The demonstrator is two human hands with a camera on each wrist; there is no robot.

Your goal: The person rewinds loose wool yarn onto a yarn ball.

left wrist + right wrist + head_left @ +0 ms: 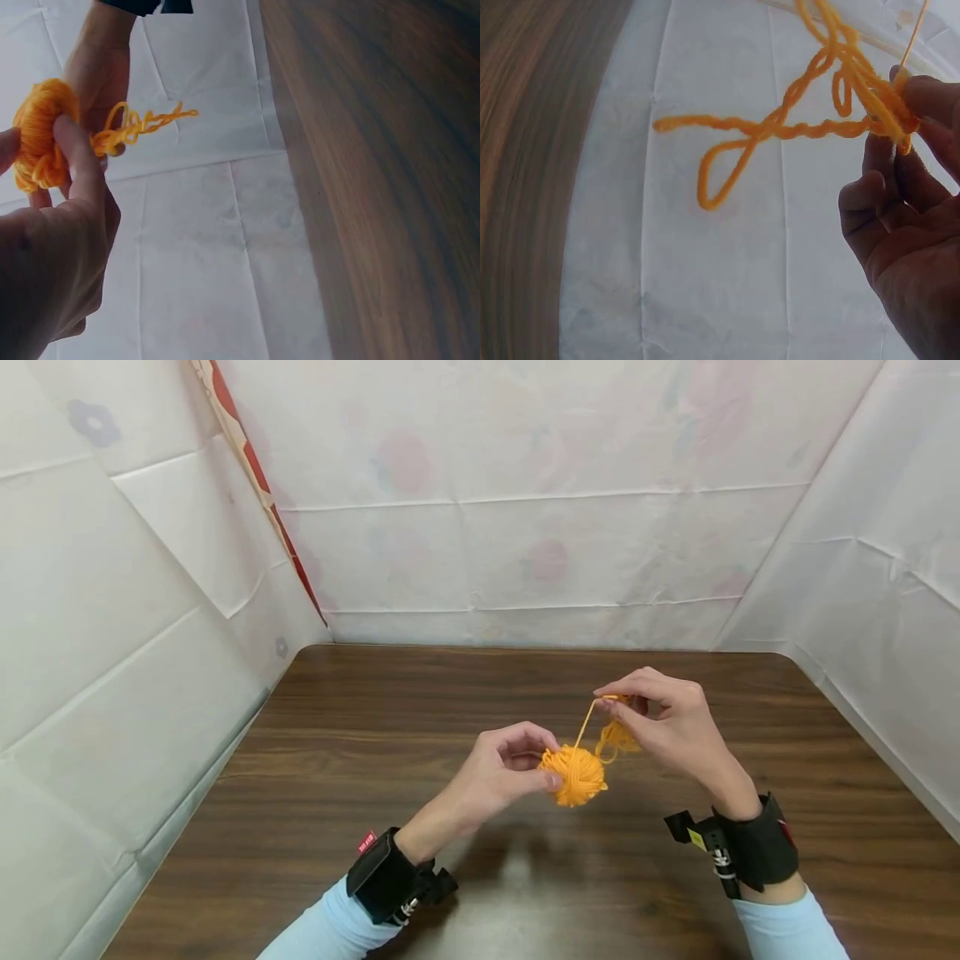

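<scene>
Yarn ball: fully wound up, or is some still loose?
Partly loose. The left hand grips the wound yarn ball; a strand runs up to tangled loops pinched by the right hand.

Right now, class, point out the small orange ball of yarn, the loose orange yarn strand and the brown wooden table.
small orange ball of yarn [576, 774], head view, its middle.
loose orange yarn strand [780, 129], right wrist view, twisted stretch.
brown wooden table [337, 727], head view, bare top.

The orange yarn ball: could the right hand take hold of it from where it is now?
Probably yes. The right hand pinches the loose yarn strand just above the yarn ball, which the left hand holds; nothing lies between them, though it would need to drop the strand.
</scene>
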